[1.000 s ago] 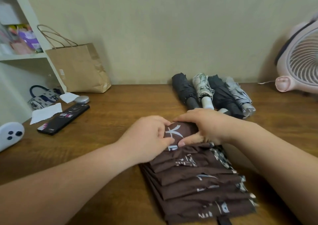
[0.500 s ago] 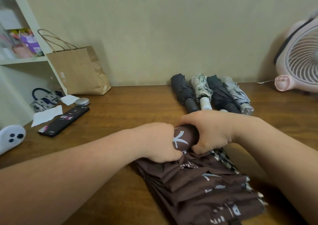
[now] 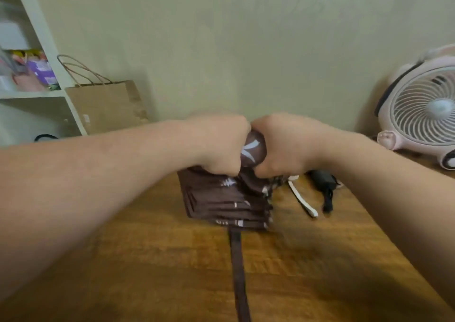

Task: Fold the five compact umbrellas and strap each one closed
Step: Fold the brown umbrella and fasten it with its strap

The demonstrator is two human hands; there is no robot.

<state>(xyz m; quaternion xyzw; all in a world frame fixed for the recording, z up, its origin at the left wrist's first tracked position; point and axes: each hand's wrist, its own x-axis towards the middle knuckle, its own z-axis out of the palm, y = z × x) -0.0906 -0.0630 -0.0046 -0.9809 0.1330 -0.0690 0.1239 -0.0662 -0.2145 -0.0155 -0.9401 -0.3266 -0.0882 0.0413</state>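
Observation:
A brown compact umbrella (image 3: 229, 198) with white markings is lifted above the wooden table (image 3: 172, 260), its pleated canopy hanging down in stacked folds. My left hand (image 3: 219, 144) and my right hand (image 3: 278, 144) both grip its rolled top end, fists side by side. Its brown closing strap (image 3: 239, 272) dangles loose toward me. Behind my right hand only bits of the other folded umbrellas show: a black one's end (image 3: 322, 181) and a white wrist strap (image 3: 301, 200). The rest of that row is hidden by my hands.
A pink desk fan (image 3: 423, 115) stands at the right against the wall. A brown paper bag (image 3: 108, 105) leans at the back left beside a white shelf unit (image 3: 37, 93) with packets on it.
Both hands have raised the brown umbrella off the table and closed tighter round its top. The canopy now hangs, and the strap has dropped free. The view has tilted up.

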